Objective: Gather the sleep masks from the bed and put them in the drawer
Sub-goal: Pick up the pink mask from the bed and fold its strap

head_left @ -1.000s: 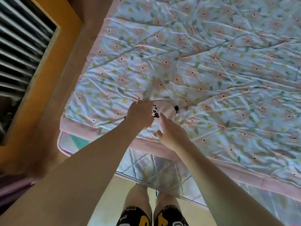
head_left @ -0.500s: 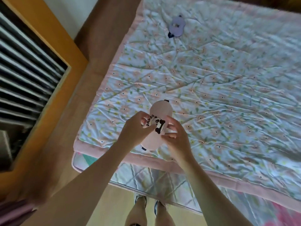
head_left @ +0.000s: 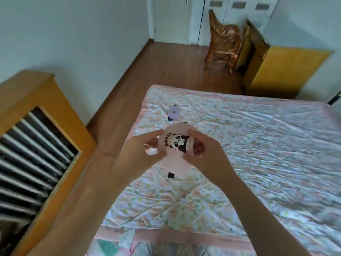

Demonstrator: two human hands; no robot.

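Note:
A pink sleep mask (head_left: 176,159) with a panda print and the word PANDA is held up above the bed between both hands. My left hand (head_left: 142,153) grips its left side and my right hand (head_left: 203,157) grips its right side, thumbs on the front. A black strap end hangs below the mask. A purple sleep mask (head_left: 173,112) lies on the floral quilt (head_left: 258,154) near the bed's far left corner. No drawer is visible.
A wooden cabinet with slatted front (head_left: 36,145) stands to the left of the bed, across a strip of wooden floor (head_left: 118,97). A rattan chair (head_left: 223,45) and a yellow board (head_left: 284,71) stand beyond the bed by white doors.
The pink mask was picked off the quilt and raised in both hands. My view has tilted up, so the far floor, chair and walls now show.

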